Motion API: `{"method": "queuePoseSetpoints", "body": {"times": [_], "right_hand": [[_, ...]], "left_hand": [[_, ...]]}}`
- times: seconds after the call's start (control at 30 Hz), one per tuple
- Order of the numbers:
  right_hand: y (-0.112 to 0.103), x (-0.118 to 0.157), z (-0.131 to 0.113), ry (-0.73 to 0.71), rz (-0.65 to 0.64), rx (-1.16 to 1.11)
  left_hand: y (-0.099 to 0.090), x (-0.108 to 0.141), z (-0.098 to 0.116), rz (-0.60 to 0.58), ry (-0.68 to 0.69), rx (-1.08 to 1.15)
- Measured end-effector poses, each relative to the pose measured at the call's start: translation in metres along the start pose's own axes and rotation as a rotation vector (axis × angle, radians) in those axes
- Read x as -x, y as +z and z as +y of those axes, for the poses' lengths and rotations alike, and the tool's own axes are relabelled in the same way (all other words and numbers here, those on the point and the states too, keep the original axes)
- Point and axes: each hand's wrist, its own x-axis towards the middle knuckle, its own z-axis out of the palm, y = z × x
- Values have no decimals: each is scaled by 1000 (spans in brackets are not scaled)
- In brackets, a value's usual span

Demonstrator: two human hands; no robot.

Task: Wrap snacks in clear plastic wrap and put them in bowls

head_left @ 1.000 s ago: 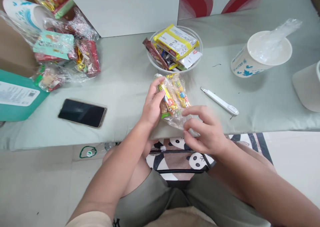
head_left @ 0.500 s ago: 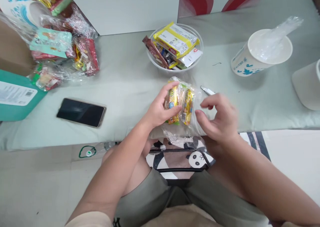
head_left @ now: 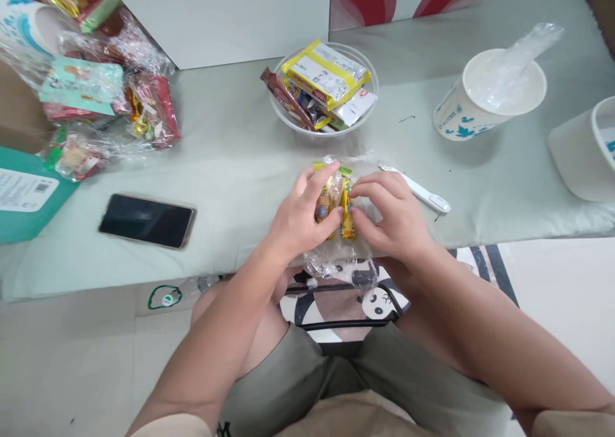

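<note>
At the table's front edge lie small yellow snack packets point(head_left: 348, 209) on crinkled clear plastic wrap point(head_left: 336, 257). My left hand point(head_left: 300, 216) grips the left snack packet point(head_left: 324, 205), its thumb reaching toward the other one. From the right, my right hand point(head_left: 394, 216) has its thumb and fingertips closed on the edge of the right packet. Just beyond the right hand rests a white utility knife point(head_left: 420, 192). The hands cover part of both packets.
Behind sits a clear bowl point(head_left: 324, 132) of wrapped snacks. A paper cup point(head_left: 473, 113) holding clear plastic and a white container point(head_left: 579, 155) stand right. A phone point(head_left: 147, 220), a teal box point(head_left: 43, 200) and bagged snacks point(head_left: 154, 110) are left.
My right hand has moved left from beside the packets onto the right one, uncovering the utility knife. My left hand stays on its packet. The view has shifted slightly.
</note>
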Motion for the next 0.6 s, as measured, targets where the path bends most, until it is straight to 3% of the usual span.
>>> {"method": "queuePoseSetpoints", "body": {"times": [0.13,0.23,0.6], "right_hand": [[5,2,-2,-45,-98,16],[8,3,-3,-23,-119,58],[11,4,6,194,-214,108]], "left_hand": [[-2,1,1,176,-27,-152],[-5,-3,1,236,-90,-162],[-20,-11,-7,358,-348,153]]}}
